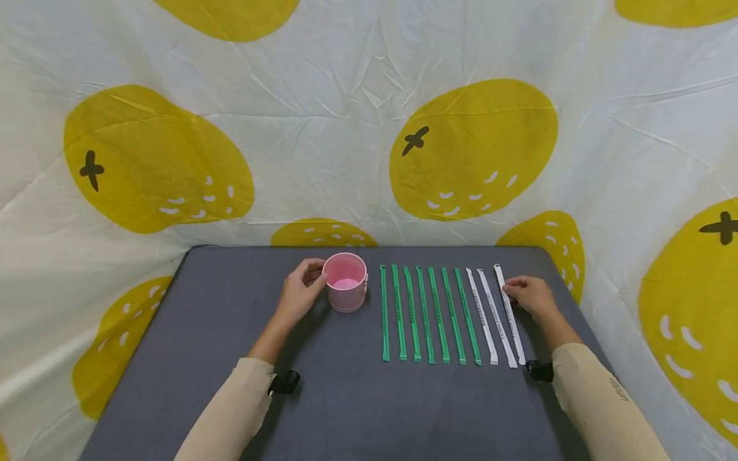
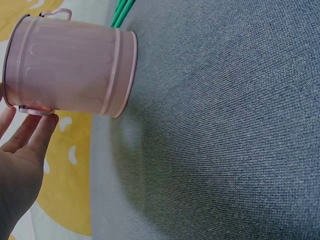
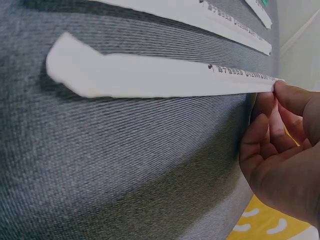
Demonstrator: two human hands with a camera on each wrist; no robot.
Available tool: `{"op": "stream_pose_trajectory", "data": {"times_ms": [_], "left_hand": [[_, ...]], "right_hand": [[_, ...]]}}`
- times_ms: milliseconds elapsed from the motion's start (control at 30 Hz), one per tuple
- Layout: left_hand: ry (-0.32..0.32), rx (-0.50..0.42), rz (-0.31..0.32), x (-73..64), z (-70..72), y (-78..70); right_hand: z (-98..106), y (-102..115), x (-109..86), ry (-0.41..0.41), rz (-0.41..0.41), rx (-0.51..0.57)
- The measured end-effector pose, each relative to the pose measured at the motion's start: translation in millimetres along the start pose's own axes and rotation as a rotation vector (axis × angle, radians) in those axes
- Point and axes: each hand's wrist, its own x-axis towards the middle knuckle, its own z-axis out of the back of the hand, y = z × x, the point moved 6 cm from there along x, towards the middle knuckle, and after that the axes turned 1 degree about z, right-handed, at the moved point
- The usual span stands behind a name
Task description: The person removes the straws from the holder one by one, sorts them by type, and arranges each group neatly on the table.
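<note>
A small pink bucket stands upright on the dark grey table. My left hand holds it at its left side, fingers by the small side handle in the left wrist view. To the right of the bucket, several slim green paper-wrapped straws lie side by side. Beyond them are three white ones with small printing. The thumb and finger of my right hand pinch the edge of the outermost white paper-wrapped straw, towards its far half. Its near end rests close to the cloth.
A grey cloth-covered table extends under everything, its far edge meeting a white curtain with yellow fruit prints. More white straws lie close beside the pinched one. Black wrist cameras sit on both wrists.
</note>
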Motion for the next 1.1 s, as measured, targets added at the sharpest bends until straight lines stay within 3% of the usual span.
{"op": "stream_pose_trajectory", "data": {"times_ms": [533, 767, 1100], "left_hand": [[-0.006, 0.013, 0.011, -0.6, 1.7, 1.2], [-0.031, 0.01, 0.012, 9.3, -0.7, 33.2], [-0.049, -0.005, -0.012, 8.9, -1.6, 34.0]], "right_hand": [[-5.5, 4.4, -1.3, 0.014, 0.022, -0.061], [-5.7, 7.0, -0.7, 0.013, 0.05, -0.111], [-2.0, 7.6, -3.0, 0.008, 0.051, -0.11]]}}
